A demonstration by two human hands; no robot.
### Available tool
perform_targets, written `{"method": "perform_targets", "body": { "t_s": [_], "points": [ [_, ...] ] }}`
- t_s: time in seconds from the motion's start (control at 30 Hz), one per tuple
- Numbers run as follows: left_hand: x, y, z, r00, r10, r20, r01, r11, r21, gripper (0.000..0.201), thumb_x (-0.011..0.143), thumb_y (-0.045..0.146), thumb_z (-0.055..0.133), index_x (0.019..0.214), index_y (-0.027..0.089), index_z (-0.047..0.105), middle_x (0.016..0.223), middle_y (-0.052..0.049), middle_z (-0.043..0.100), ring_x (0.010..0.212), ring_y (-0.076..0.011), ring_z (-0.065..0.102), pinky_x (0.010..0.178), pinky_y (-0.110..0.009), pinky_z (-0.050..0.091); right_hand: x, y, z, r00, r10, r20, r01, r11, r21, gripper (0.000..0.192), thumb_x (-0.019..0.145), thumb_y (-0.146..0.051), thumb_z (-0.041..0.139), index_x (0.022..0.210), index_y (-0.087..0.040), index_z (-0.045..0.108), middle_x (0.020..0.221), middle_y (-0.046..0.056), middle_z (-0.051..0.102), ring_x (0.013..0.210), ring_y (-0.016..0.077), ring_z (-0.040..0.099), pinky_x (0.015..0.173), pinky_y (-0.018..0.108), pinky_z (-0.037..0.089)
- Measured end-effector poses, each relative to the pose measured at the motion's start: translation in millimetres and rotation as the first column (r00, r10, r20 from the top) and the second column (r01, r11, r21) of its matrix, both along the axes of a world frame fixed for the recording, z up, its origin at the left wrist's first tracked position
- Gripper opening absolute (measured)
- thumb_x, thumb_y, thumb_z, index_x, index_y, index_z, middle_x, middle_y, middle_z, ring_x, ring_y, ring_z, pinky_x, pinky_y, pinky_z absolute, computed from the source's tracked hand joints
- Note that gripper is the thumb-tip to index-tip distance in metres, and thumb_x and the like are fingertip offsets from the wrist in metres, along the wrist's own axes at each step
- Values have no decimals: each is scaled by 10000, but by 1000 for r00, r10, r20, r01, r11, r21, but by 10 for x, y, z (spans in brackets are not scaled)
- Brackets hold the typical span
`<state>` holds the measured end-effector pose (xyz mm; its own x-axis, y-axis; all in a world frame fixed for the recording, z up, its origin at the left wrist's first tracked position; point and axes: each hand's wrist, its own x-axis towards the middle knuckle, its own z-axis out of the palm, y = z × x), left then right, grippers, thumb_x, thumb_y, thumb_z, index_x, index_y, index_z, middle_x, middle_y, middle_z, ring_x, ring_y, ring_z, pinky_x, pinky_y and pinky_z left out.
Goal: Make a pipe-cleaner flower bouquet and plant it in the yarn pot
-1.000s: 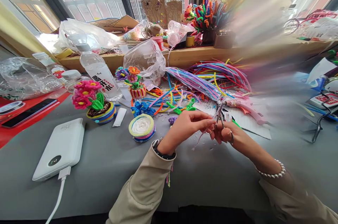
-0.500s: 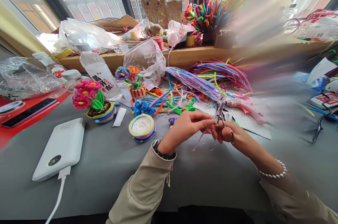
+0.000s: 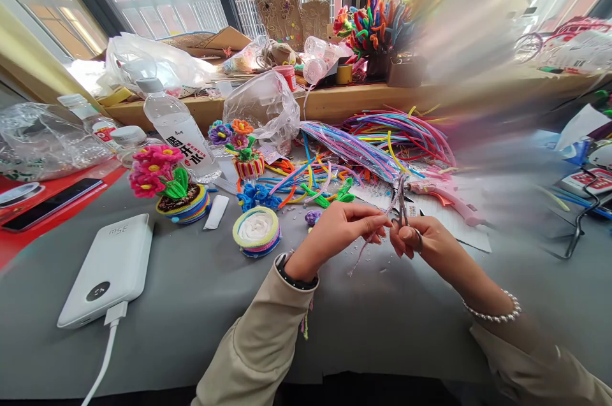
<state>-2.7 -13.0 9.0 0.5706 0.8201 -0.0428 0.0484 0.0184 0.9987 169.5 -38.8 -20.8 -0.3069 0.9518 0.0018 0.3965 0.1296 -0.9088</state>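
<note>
— Hands at a cluttered craft table, midday light through the window bars: what are they holding?

— Left hand [image 3: 342, 226] pinches a thin pale pipe cleaner [image 3: 364, 249] between thumb and fingertips; its loose end trails down toward the grey tabletop [image 3: 201, 304]. My right hand [image 3: 423, 241] grips small scissors [image 3: 401, 202], thumb through a loop, blades pointing up and away from me, right beside the strand near the pinch.

— Are the blades closed?

— I cannot tell; they are too thin and blurred to read at this size. The right fingers are curled tight around the handles.

— Where does the strand sit in relation to everything else?

— Above the table, between my two hands, which are just beside each other but not clearly touching. Tiny pale clippings [image 3: 377, 259] dot the cloth under them.

— And around the hands?

— Near my left wrist sits a round coiled base [image 3: 257, 231] with a white centre. Farther left, a small pot of pink flowers [image 3: 165, 184] made of twisted stems, and a white power bank [image 3: 109, 269] with its cable plugged in. A water bottle [image 3: 178, 129] leans behind the pot. Beyond my fingers lies a spread of loose coloured stems [image 3: 396, 135], some in a clear sleeve. The right of the view is smeared with blur.
</note>
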Motion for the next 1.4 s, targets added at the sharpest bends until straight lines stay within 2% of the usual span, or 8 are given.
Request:
{"method": "perform_targets", "body": {
  "t_s": [0.1, 0.3, 0.47, 0.67, 0.8, 0.97, 1.23, 1.4],
  "points": [
    [-3, 3, 4, 1000, 9, 2, -9, 1000, 9, 172, 711, 267, 581, 692, 109, 645, 606, -10, 575, 542, -76, 504, 571, -199, 412, 3, -3, 0, 1000, -10, -6, 10, 999, -32, 584, 672, -719, 369, 492, -170, 455, 482, 4, 448, 457, 105, 381, 488, 252, 313],
    [-4, -1, 30, 1000, -20, 12, 20, 999, 35, 167, 739, 241, 553, 697, 106, 641, 579, -1, 559, 530, -59, 463, 567, -182, 396, -26, -5, 23, 995, 94, -27, -93, 995, 36, 676, 577, -821, 245, 600, -177, 448, 562, -6, 414, 530, 119, 372, 498, 246, 309],
    [-3, -5, 29, 1000, 12, -2, -12, 1000, 24, 161, 722, 239, 570, 685, 100, 641, 594, -5, 561, 534, -63, 466, 568, -191, 398, -15, -2, -3, 996, 91, -1, -91, 996, 25, 632, 629, -782, 294, 577, -172, 451, 544, -5, 408, 544, 124, 372, 512, 246, 300],
    [-15, 4, 25, 999, 37, -10, -37, 998, 46, 156, 711, 255, 580, 710, 114, 648, 581, 4, 561, 540, -66, 484, 555, -188, 398, 3, 1, -19, 999, 2, 39, -2, 1000, -14, 616, 651, -740, 366, 521, -155, 506, 527, 13, 458, 527, 125, 399, 543, 260, 313],
    [-11, 5, 42, 998, 58, -1, -58, 998, 32, 144, 686, 253, 606, 674, 113, 635, 565, 14, 555, 515, -56, 473, 537, -184, 391, 2, 11, -15, 999, 50, 19, -50, 999, -9, 651, 633, -770, 326, 558, -152, 521, 539, 2, 438, 531, 118, 376, 529, 252, 293],
    [-6, 21, 20, 998, 66, 13, -66, 998, 3, 164, 649, 267, 640, 652, 107, 605, 579, 11, 558, 512, -53, 486, 517, -180, 387, 7, 34, 2, 993, 107, -39, -107, 994, 7, 651, 591, -788, 339, 572, -158, 503, 592, 12, 470, 585, 134, 412, 543, 252, 306],
    [-20, 16, 32, 996, 77, 46, -78, 997, 27, 172, 655, 277, 640, 620, 119, 583, 542, 27, 547, 478, -43, 474, 504, -176, 386, 15, 9, 14, 997, 40, -71, -38, 999, 31, 576, 671, -686, 430, 425, -166, 464, 508, 24, 486, 521, 129, 434, 551, 269, 339],
    [-22, 15, 42, 996, 78, 38, -78, 997, 18, 175, 669, 284, 630, 630, 119, 591, 542, 20, 564, 492, -52, 499, 519, -182, 400, 18, 7, -9, 996, 65, -58, -63, 997, 33, 582, 655, -707, 422, 548, -158, 582, 566, 41, 547, 551, 140, 458, 549, 267, 362]
  ]
}}
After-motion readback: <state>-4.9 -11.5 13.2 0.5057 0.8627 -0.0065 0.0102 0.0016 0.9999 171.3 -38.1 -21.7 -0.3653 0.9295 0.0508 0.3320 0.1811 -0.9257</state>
